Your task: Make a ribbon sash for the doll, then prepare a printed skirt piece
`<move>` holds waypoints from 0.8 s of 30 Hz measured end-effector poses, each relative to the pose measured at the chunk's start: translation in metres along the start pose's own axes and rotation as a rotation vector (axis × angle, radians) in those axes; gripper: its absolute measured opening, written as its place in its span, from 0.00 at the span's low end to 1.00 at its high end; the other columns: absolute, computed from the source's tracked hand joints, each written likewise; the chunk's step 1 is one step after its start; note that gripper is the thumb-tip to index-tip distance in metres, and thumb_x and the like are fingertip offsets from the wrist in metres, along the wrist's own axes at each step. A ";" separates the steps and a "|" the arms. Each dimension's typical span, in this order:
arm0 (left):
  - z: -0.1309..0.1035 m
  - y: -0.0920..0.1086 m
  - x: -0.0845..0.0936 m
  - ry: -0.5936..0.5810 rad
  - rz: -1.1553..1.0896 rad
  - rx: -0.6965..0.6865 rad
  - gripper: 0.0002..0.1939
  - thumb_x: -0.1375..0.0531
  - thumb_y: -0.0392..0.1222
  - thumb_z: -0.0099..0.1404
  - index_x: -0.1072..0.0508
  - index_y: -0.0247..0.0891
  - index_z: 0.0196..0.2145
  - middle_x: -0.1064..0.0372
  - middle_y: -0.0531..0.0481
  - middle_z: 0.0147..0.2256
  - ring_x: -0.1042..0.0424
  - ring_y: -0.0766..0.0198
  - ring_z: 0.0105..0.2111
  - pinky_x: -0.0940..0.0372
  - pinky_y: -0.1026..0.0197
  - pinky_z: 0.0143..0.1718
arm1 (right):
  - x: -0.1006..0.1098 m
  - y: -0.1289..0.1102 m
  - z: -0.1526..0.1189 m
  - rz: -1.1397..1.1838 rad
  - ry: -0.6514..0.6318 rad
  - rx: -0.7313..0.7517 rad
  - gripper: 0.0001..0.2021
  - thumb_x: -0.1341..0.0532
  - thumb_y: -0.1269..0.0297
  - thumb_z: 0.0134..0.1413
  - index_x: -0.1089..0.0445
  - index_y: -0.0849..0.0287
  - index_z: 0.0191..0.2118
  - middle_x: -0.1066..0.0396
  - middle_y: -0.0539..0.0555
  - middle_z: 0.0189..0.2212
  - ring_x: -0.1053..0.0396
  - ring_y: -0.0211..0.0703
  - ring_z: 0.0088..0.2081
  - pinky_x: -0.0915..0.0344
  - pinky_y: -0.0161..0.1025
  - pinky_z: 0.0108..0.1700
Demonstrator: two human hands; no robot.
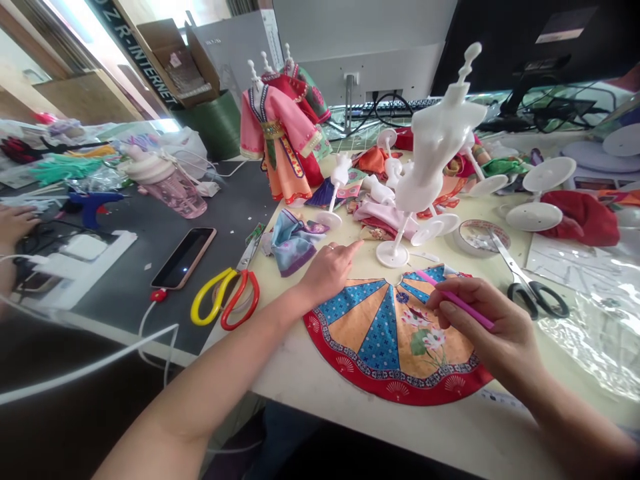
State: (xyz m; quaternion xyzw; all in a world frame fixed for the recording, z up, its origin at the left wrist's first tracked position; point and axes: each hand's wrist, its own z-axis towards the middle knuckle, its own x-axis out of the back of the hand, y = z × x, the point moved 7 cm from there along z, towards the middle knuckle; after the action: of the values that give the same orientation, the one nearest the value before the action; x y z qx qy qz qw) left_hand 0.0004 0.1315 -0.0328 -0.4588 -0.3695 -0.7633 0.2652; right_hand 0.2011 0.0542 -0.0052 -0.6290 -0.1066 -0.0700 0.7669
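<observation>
A fan-shaped piece of patterned fabric, with orange and blue panels and a red border, lies flat in front of me. My left hand is by its upper left edge, index finger stretched out and the other fingers loosely bent, with nothing visible in it. Over the right part of the fabric, my right hand is closed around a slim pink pen, its tip pointing left toward the fabric's top. Just behind the fabric stands a white doll mannequin on a round base.
Dressed doll mannequins stand at the back. Yellow-and-red scissors and a phone lie left; black-handled scissors and a tape roll lie right. A pink bottle stands left. Another person's hand shows at the far left.
</observation>
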 end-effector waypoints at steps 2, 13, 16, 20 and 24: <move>0.000 -0.002 0.000 -0.006 -0.044 0.020 0.25 0.52 0.28 0.62 0.38 0.34 0.57 0.31 0.45 0.34 0.34 0.57 0.38 0.40 0.54 0.45 | 0.000 -0.001 -0.001 -0.001 0.006 -0.012 0.06 0.41 0.62 0.55 0.32 0.54 0.39 0.30 0.51 0.29 0.34 0.36 0.26 0.31 0.35 0.27; -0.012 -0.034 0.010 0.163 -1.299 0.598 0.22 0.41 0.31 0.57 0.38 0.34 0.50 0.36 0.56 0.28 0.30 0.70 0.29 0.35 0.62 0.40 | 0.001 -0.002 0.000 -0.007 -0.018 -0.016 0.06 0.41 0.62 0.56 0.32 0.54 0.39 0.29 0.52 0.29 0.32 0.38 0.27 0.31 0.37 0.28; -0.019 -0.036 0.001 0.133 -1.521 0.783 0.18 0.43 0.29 0.58 0.37 0.34 0.47 0.34 0.54 0.28 0.27 0.68 0.28 0.32 0.63 0.35 | 0.002 -0.002 0.000 0.004 -0.005 -0.022 0.05 0.41 0.62 0.56 0.33 0.54 0.39 0.30 0.52 0.29 0.32 0.38 0.28 0.32 0.38 0.29; -0.024 -0.039 -0.005 0.117 -1.657 0.916 0.15 0.48 0.24 0.59 0.35 0.32 0.43 0.32 0.52 0.27 0.26 0.68 0.27 0.32 0.65 0.33 | 0.000 -0.001 0.000 -0.003 -0.039 -0.012 0.05 0.42 0.62 0.57 0.33 0.54 0.39 0.30 0.52 0.30 0.32 0.38 0.28 0.31 0.37 0.29; -0.024 -0.041 -0.007 0.122 -1.685 0.923 0.11 0.48 0.26 0.60 0.31 0.31 0.40 0.30 0.51 0.27 0.27 0.69 0.27 0.30 0.64 0.35 | 0.002 -0.002 0.000 -0.013 -0.008 -0.020 0.06 0.41 0.62 0.56 0.33 0.54 0.39 0.30 0.53 0.30 0.33 0.38 0.27 0.31 0.37 0.29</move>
State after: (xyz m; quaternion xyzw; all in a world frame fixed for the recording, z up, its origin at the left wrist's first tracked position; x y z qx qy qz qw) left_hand -0.0392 0.1362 -0.0598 0.1475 -0.8273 -0.5050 -0.1970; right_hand 0.2021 0.0536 -0.0030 -0.6362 -0.1131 -0.0734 0.7596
